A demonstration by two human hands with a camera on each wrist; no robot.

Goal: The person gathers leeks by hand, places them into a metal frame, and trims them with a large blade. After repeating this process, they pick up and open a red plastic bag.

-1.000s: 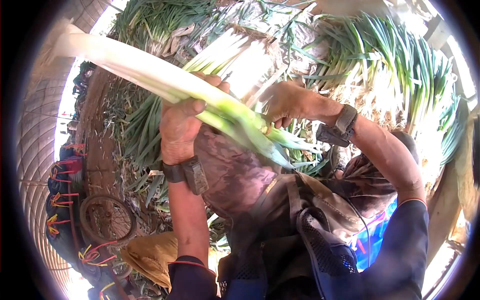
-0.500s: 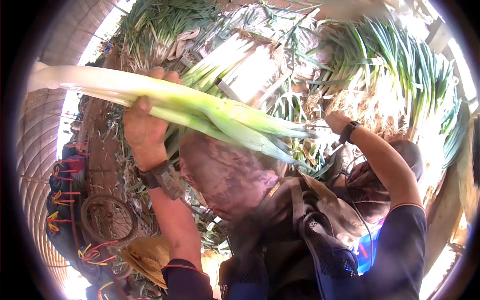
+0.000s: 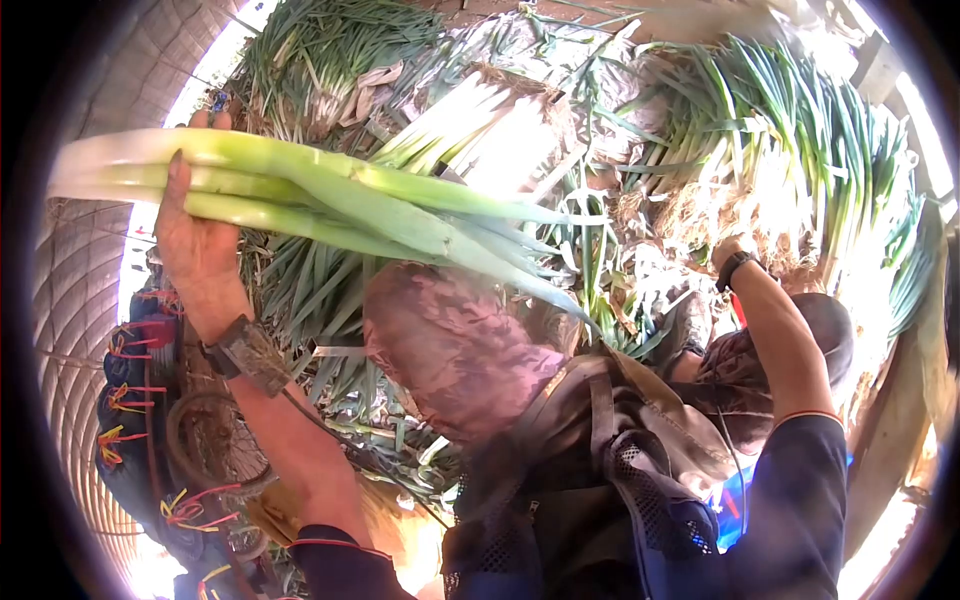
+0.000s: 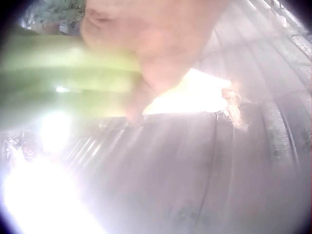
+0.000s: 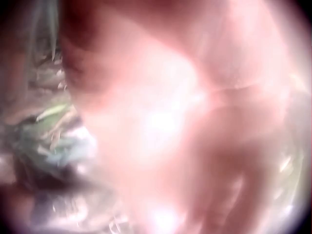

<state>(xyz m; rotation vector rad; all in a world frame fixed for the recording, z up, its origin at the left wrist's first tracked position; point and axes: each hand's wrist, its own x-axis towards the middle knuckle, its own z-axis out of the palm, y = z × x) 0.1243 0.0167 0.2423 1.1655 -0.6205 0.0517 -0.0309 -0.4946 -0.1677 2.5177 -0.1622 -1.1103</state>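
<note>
Several leeks [image 3: 330, 190] with pale stems and green leaves lie across my left hand [image 3: 203, 235] in the head view. The thumb crosses their near side and fingertips show past the far side, so the hand grips them around the stems. In the left wrist view the same leeks [image 4: 63, 83] run blurred into the hand [image 4: 141, 34], and a root tuft [image 4: 234, 109] sticks out beyond it. My right hand [image 3: 737, 250] is down at the roots of a leek pile [image 3: 810, 160] on the right. Its fingers are hidden there, and the right wrist view is too blurred to tell its grip.
A bundle of pale-stemmed leeks [image 3: 480, 125] lies ahead in strong sun, with another leek heap [image 3: 320, 70] at the far left. Loose leaves litter the ground. A camouflage-covered knee [image 3: 450, 340] rises in the middle. A spoked wheel [image 3: 215, 440] stands at the left.
My left hand has carried the leeks to the left, and they have swung from slanted to nearly level. The right hand has left their leafy part and reached right to the pile's roots.
</note>
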